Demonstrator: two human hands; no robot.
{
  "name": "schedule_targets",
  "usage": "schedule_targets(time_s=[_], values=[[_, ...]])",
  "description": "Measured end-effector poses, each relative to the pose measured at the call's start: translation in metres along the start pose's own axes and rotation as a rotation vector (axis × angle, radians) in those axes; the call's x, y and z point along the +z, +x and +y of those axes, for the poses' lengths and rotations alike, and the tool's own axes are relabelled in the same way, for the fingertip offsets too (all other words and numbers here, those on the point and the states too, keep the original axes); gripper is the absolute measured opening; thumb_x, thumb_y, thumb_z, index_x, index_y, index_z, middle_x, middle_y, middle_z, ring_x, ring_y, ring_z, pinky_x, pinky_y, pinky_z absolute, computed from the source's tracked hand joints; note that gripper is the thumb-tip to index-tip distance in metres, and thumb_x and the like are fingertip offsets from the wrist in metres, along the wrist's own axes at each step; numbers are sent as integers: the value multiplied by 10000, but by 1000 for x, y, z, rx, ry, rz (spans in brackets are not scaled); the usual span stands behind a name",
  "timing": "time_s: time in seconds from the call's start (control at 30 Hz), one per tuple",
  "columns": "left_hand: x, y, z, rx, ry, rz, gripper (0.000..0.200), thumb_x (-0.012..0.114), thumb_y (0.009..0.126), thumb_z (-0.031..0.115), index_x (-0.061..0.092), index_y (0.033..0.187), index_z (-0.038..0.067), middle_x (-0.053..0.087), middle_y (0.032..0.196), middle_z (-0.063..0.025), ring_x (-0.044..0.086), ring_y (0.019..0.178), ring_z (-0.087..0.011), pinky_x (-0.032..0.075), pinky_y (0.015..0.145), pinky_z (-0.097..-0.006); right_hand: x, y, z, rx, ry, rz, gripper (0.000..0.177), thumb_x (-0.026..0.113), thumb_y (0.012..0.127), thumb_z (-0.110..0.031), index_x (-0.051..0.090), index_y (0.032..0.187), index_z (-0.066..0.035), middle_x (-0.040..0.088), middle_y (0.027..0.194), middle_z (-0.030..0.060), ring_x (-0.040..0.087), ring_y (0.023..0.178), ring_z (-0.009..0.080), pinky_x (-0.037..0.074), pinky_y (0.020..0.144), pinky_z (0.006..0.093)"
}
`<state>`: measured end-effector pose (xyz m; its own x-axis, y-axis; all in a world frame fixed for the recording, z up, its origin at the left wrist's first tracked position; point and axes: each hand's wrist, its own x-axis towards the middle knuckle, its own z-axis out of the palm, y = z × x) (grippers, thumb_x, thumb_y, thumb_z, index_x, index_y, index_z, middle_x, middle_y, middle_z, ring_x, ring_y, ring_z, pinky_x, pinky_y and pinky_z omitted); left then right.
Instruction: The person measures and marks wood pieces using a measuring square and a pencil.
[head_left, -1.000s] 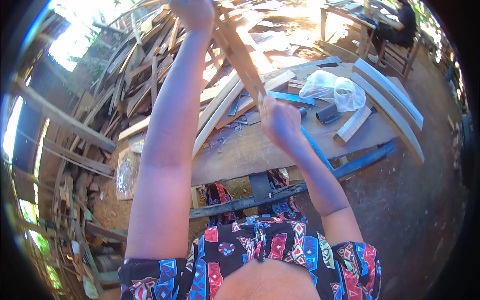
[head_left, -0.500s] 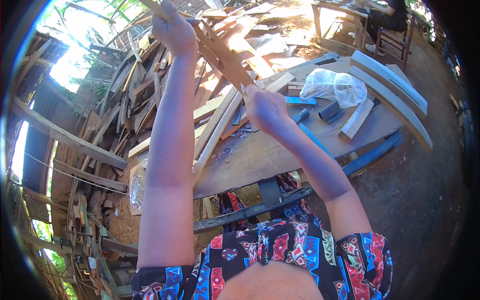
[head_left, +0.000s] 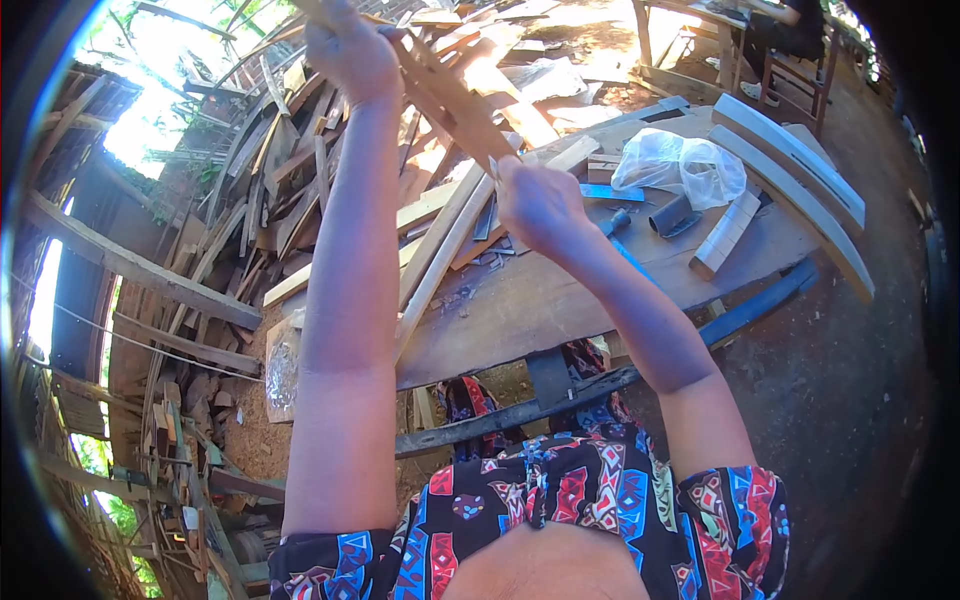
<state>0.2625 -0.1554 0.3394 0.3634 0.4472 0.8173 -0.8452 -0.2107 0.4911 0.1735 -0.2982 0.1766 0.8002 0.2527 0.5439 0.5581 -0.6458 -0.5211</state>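
Forward, left hand outstretched, right hand nearer body, both clasping wooden strip.

No lettering, number or sign is readable here.

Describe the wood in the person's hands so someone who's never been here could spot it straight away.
Start at the big brown table, then look up and left in the view. The flat brown wood slants from the left hand, higher in view, down to the right hand. Unlike the loose boards heaped behind it, it is gripped by both hands.
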Motion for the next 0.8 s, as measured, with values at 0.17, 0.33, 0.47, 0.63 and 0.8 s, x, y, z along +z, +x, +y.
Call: schedule_targets(time_s=[0.17, 0.33, 0.47, 0.63, 0.8], values=[[10, 2, -13, 128, 13, -70, 340, 503, 956, 318, 469, 775, 32, 434, 533, -18, 489, 382, -134, 446, 389, -276, -14, -8, -4, 29, -31, -21, 118, 497, 868, -119, 549, 863, -14, 621, 662, 195, 633, 647, 376, 482, 589, 468], [6, 4, -15, 147, 71, -20, 338, 506, 970, 334, 477, 769, 64, 388, 511, 17, 423, 354, -102, 356, 351, -256, -29, -53, -3, 164, -37, -148, 95, 481, 823, -65, 551, 852, -7, 652, 713, 205, 668, 724, 362, 521, 643, 431], [-4, 14, -20, 6, -32, -28, 331, 518, 935, 299, 455, 788, 9, 422, 564, -27, 516, 388, -163, 524, 408, -300, -25, -49, -6, 164, -47, -191, 95, 482, 821, -60, 555, 844, -4, 652, 719, 209, 668, 727, 362, 518, 653, 440], [26, -22, 16, 78, 4, -66, 322, 493, 976, 339, 503, 834, 50, 424, 501, 0, 435, 356, -97, 355, 354, -246, -5, 0, -1, 61, -32, 28, 176, 495, 900, -173, 561, 828, -26, 620, 670, 206, 636, 674, 374, 475, 596, 477], [26, -12, 6, 81, 80, -90, 337, 494, 973, 351, 511, 842, 40, 463, 483, -5, 475, 372, -105, 373, 371, -243, -20, -27, 1, 99, -22, -12, 121, 501, 864, -130, 551, 838, -22, 634, 698, 201, 647, 684, 365, 488, 607, 460]])
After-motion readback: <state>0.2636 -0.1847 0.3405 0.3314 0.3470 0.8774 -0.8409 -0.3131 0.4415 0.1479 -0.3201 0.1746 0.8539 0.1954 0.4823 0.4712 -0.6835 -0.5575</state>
